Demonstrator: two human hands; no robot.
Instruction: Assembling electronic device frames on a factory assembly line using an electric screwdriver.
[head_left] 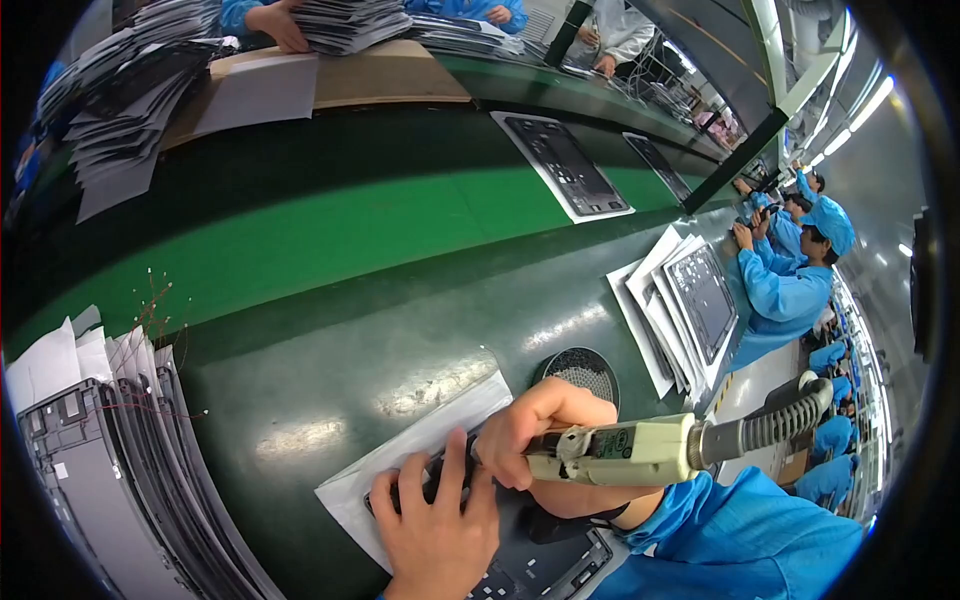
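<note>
My right hand (545, 425) is wrapped round the front end of a cream-coloured electric screwdriver (625, 455); a ribbed cable sleeve leads off to the right. Its tip is hidden behind my fingers. Below it lies a dark tablet-like housing (530, 565) on a white sheet (352, 495), partly covered by both hands. My left hand (440, 535) rests on the housing with fingers spread, its fingertips close to my right hand. Just beyond my right hand stands a round dark bowl (600, 357) of small metal pieces, probably screws.
Housings with white sheets between them are stacked at left (110, 500) and right (702, 295). Thin red wires (152, 300) stick up by the left stack. Beyond the bench runs a green conveyor belt (400, 225) carrying housings (565, 165). Co-workers in blue (790, 285) stand at right; others work opposite.
</note>
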